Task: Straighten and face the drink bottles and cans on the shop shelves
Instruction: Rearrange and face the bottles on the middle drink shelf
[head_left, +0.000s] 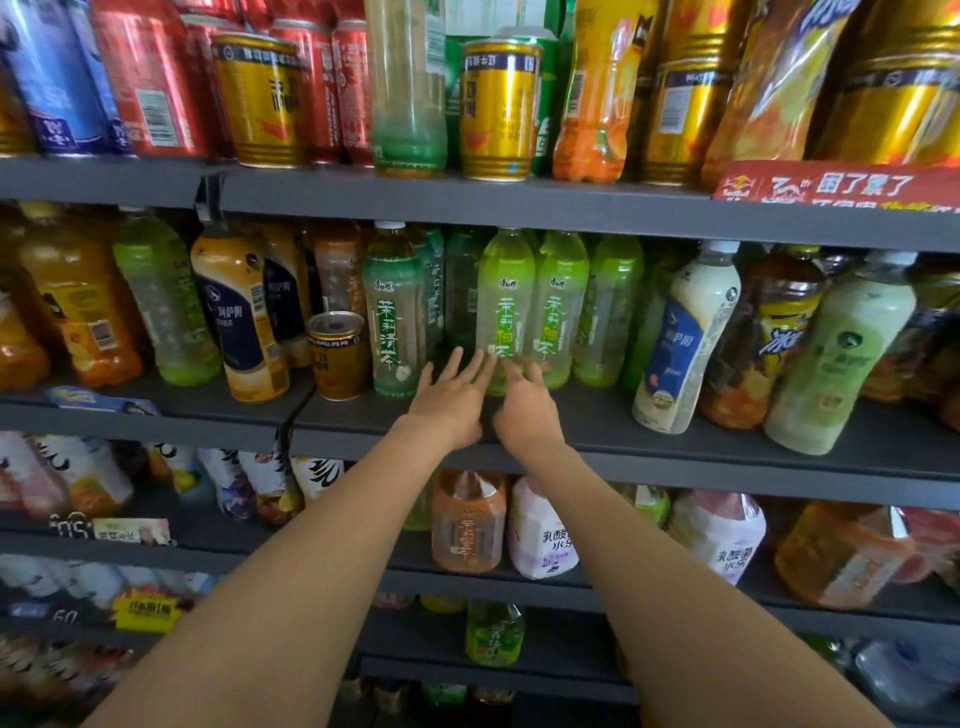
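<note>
Both hands, left (451, 402) and right (524, 410), flat, fingers spread, holding nothing, at upright green bottle (505, 306), label forward.

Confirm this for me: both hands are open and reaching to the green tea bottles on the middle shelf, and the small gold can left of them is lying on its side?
Not quite. In the head view the small gold can stands upright. The left hand and right hand are open at the green tea bottles on the middle shelf.
</note>
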